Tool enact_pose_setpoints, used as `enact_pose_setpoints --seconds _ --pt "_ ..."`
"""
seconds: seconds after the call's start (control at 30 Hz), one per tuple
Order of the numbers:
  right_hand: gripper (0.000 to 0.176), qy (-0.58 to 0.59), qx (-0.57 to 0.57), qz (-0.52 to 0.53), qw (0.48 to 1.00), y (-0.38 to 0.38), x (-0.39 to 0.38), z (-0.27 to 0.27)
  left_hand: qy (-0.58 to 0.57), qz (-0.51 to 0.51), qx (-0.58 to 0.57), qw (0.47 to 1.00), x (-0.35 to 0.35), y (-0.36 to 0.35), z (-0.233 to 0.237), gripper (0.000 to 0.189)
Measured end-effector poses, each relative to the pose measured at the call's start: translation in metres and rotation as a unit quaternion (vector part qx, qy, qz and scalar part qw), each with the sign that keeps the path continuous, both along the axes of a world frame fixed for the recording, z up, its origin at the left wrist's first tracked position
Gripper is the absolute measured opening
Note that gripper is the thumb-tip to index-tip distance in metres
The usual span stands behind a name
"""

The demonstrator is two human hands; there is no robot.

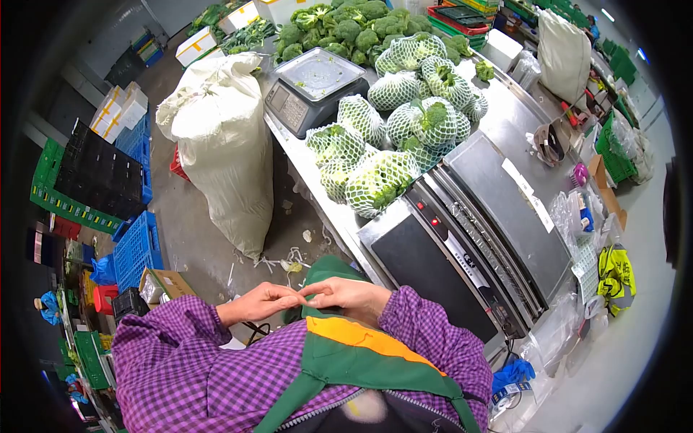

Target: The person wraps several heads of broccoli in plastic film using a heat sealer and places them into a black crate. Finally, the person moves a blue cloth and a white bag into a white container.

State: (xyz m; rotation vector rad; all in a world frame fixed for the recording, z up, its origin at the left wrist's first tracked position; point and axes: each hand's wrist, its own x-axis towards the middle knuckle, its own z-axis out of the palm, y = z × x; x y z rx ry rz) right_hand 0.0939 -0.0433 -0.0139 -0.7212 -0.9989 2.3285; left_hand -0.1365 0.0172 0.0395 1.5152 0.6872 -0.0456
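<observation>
My left hand and my right hand meet at the fingertips in front of the green and orange apron. The fingers of both hands are pinched together; whatever lies between them, if anything, is hidden or too small to name. Ahead of my right hand is a wrapping machine with a dark flat plate and red lights. Beyond it, several broccoli heads in white foam nets are piled on the metal table. A digital scale with small green bits on its pan stands left of the pile.
Loose broccoli is heaped behind the scale. A tall white sack stands on the floor left of the table, near scattered scraps. Crates line the far left. A yellow vest and blue gloves lie right.
</observation>
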Motion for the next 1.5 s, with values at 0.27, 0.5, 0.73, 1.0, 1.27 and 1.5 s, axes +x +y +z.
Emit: enact_pose_setpoints --seconds 0.27,0.5,0.73,1.0,1.27,1.5 --pt "0.025 -0.231 0.167 -0.281 0.917 0.003 -0.011 -0.024 0.052 -0.023 0.021 0.998 -0.002 0.006 -0.008 0.042" --pt "0.022 -0.086 0.138 -0.275 0.948 0.009 -0.021 0.028 0.113 -0.156 0.141 0.971 0.001 0.008 0.003 0.051" --pt "0.018 -0.251 0.333 0.015 0.909 0.013 -0.019 0.042 0.032 -0.006 0.341 0.939 0.001 -0.007 -0.033 0.032" --pt "0.024 -0.384 0.373 0.063 0.843 0.016 -0.031 0.04 0.001 -0.001 0.309 0.951 -0.007 -0.009 -0.026 0.03" --pt "0.033 -0.575 0.441 -0.133 0.676 0.008 -0.058 -0.009 -0.008 -0.009 0.33 0.944 0.002 -0.008 -0.013 0.014" --pt "0.05 -0.352 0.392 0.034 0.849 0.026 -0.018 -0.003 0.091 -0.134 0.159 0.974 0.018 0.02 -0.016 0.021"
